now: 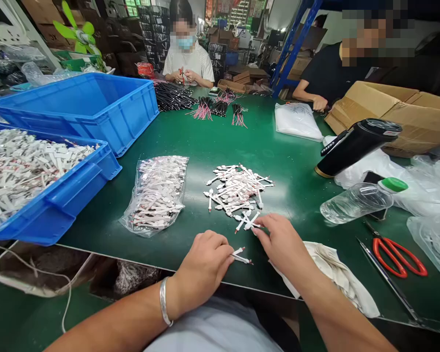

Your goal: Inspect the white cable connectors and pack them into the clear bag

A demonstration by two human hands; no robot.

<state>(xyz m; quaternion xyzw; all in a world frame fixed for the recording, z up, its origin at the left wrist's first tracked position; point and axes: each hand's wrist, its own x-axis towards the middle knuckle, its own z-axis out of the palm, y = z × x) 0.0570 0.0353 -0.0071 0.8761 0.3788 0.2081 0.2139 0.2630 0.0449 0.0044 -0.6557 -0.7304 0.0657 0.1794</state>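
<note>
My left hand point(205, 261) rests near the front edge of the green table point(212, 142), its fingers curled round a few small white wired parts point(240, 255) that stick out to the right. My right hand point(280, 239) lies just beside it, fingertips pinching white parts at the near edge of a loose pile of the same parts point(236, 190). A clear bag point(157, 193) full of those parts lies left of the pile. A silver bracelet sits on my left wrist.
Two blue crates point(77, 110) stand at the left, the near one full of white parts. At the right lie a plastic bottle point(359, 200), a black flask point(355, 144), red-handled scissors point(398, 254), a cloth point(333, 274) and cardboard boxes. Two people work at the far side.
</note>
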